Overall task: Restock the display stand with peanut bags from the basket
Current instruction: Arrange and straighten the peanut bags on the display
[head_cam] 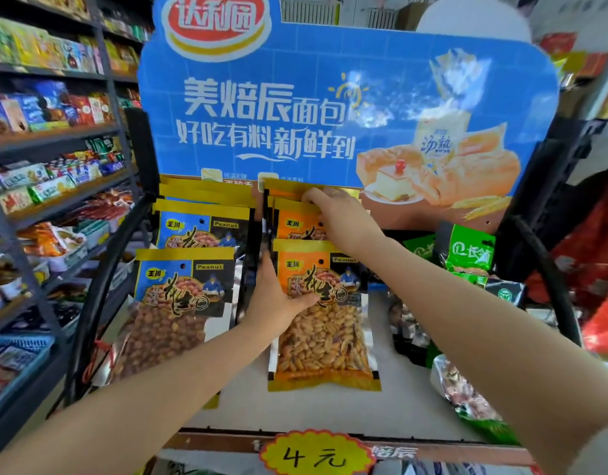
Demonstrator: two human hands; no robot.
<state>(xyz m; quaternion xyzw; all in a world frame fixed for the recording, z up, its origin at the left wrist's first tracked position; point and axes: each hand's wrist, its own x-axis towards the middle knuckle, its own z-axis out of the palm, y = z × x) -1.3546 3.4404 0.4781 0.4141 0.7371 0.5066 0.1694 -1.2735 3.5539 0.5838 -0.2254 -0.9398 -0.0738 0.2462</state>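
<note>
The display stand (347, 409) has a blue bread sign above a white sloped shelf. A row of orange peanut bags leans in its middle. My left hand (278, 296) grips the left edge of the front orange peanut bag (324, 337), thumb across its label. My right hand (340, 217) reaches over to the top edges of the orange bags behind it (295, 224), fingers curled on them. To the left stands a row of blue peanut bags (179, 303). The basket is out of view.
Green snack bags (470, 252) and other packs lie at the stand's right side. A black frame bar (100, 289) borders the stand on the left. Grey store shelves (52, 132) full of snacks run along the left. A yellow price tag (316, 454) hangs on the front edge.
</note>
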